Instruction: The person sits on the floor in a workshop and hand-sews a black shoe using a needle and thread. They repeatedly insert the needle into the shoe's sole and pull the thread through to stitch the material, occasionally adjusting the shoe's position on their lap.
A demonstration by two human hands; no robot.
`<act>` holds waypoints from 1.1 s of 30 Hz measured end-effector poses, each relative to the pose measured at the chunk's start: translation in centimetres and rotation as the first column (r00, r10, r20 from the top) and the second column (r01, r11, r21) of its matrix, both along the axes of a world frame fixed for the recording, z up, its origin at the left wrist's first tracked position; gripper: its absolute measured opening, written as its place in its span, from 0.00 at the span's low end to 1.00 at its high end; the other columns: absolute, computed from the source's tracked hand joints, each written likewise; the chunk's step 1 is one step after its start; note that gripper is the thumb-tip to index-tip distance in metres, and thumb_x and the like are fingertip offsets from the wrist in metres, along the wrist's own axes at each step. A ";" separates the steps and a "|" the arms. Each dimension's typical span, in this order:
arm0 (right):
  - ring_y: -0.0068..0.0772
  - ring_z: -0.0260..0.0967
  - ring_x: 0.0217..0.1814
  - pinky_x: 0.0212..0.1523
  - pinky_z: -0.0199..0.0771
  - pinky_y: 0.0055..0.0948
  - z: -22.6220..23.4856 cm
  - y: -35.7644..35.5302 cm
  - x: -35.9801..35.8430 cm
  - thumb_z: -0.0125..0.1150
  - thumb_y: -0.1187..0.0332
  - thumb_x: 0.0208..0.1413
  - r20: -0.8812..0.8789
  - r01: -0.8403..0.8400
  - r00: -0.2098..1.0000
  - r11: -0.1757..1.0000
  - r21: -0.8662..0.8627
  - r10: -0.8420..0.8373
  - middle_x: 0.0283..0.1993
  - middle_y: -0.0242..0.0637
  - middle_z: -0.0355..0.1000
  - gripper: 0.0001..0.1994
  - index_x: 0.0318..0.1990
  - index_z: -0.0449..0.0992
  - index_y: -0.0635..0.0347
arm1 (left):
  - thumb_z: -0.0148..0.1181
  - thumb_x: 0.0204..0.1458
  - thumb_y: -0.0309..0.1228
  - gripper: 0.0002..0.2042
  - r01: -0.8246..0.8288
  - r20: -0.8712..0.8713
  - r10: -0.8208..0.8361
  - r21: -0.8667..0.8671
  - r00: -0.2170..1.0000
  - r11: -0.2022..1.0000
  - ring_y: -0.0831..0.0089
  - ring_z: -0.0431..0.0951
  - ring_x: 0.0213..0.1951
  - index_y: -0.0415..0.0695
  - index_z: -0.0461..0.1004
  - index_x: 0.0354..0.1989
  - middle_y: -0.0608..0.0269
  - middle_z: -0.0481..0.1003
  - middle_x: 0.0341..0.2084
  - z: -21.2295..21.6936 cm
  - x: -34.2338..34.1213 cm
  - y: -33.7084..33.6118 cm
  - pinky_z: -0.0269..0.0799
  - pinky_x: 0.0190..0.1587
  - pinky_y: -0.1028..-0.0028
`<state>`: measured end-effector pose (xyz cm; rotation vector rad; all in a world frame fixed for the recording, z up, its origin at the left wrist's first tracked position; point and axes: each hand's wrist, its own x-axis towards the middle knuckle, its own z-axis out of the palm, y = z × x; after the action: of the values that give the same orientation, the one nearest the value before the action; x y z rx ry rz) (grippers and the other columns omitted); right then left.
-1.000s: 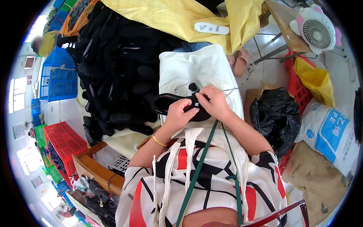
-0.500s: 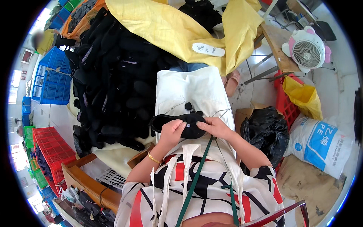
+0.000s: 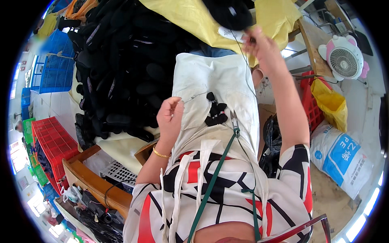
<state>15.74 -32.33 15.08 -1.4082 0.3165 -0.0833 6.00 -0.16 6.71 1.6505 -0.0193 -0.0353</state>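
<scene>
My left hand (image 3: 169, 117) hovers by the left edge of the white apron (image 3: 235, 73) on my lap. Its fingers are pinched, and whatever sits between them is too small to name. A thin dark thread (image 3: 196, 96) lies on the apron near its fingertips. Out to the far right reaches my right hand (image 3: 261, 46), blurred, with its fingers closed at the edge of a black slipper (image 3: 229, 15). That slipper is over the yellow sheet (image 3: 178, 14) and bears a small white label. Small black bundles (image 3: 216, 114) rest on the apron beside snips (image 3: 234, 120) on a green cord.
A large heap of black slippers (image 3: 121, 73) fills the left. Blue (image 3: 52, 73) and red crates (image 3: 54, 141) stand beyond it. A white insole (image 3: 227, 33) lies on the yellow sheet. At right are a fan (image 3: 344, 58) on a table, a black bag (image 3: 270, 141) and a white sack (image 3: 338, 154).
Both hands were on the black slipper over my lap. The right hand has swung it away to the far right, while the left has moved off leftward. The view has shifted slightly.
</scene>
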 end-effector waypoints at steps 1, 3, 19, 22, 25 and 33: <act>0.29 0.70 0.42 0.52 0.73 0.29 0.5 -0.9 1.0 0.57 0.38 0.59 0.100 -0.029 0.994 0.997 -0.069 0.036 0.41 0.36 0.71 0.35 0.50 0.75 0.68 | 0.60 0.59 0.25 0.04 0.044 -0.024 -0.043 0.046 0.999 0.998 0.85 0.71 0.30 0.38 0.77 0.38 0.68 0.76 0.29 -0.8 -0.4 0.1 0.69 0.34 0.83; 0.25 0.69 0.42 0.49 0.72 0.26 1.5 -0.5 1.2 0.57 0.42 0.62 0.127 0.043 0.992 0.989 -0.139 -0.025 0.40 0.35 0.71 0.31 0.50 0.75 0.69 | 0.61 0.58 0.26 0.05 0.170 -0.044 -0.165 0.128 0.985 0.977 0.85 0.72 0.30 0.39 0.78 0.40 0.68 0.76 0.30 -1.1 -0.6 -0.2 0.69 0.35 0.83; 0.15 0.64 0.28 0.33 0.72 0.21 -10.6 2.3 -15.9 0.55 0.62 0.67 -0.275 -0.028 0.961 1.000 0.012 0.030 0.26 0.26 0.68 0.14 0.36 0.78 0.64 | 0.62 0.52 0.34 0.10 0.461 -0.248 -0.567 0.845 0.786 0.270 0.54 0.78 0.34 0.38 0.74 0.32 0.50 0.77 0.31 -7.6 6.2 -9.4 0.75 0.36 0.58; 0.14 0.64 0.28 0.33 0.71 0.20 -11.0 2.7 -16.2 0.55 0.62 0.67 -0.272 -0.038 0.962 0.999 0.008 0.039 0.26 0.25 0.69 0.14 0.37 0.78 0.64 | 0.63 0.53 0.31 0.09 0.452 -0.132 -0.489 0.638 0.862 0.623 0.58 0.78 0.30 0.37 0.73 0.31 0.52 0.77 0.30 -5.4 7.3 -7.9 0.75 0.34 0.62; 0.14 0.64 0.29 0.34 0.71 0.19 -11.6 4.0 -15.6 0.55 0.62 0.67 -0.246 -0.077 0.966 0.997 0.015 0.079 0.27 0.25 0.69 0.13 0.38 0.78 0.64 | 0.62 0.57 0.29 0.07 0.409 -0.282 -0.362 0.127 0.888 0.904 0.79 0.76 0.27 0.40 0.70 0.34 0.65 0.74 0.27 -1.6 8.3 -5.7 0.72 0.28 0.78; 0.14 0.67 0.35 0.38 0.70 0.18 -8.1 9.6 -12.6 0.63 0.61 0.63 -0.132 -0.276 0.948 0.955 0.105 0.289 0.35 0.23 0.73 0.15 0.48 0.76 0.64 | 0.58 0.61 0.31 0.07 0.277 -0.257 -0.372 -0.340 0.892 0.899 0.76 0.79 0.32 0.42 0.69 0.39 0.65 0.74 0.32 1.7 3.7 -2.8 0.75 0.30 0.78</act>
<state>3.12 -22.78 6.99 -1.3641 0.2325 0.2677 9.65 -2.93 8.44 1.3093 -0.0570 -0.5348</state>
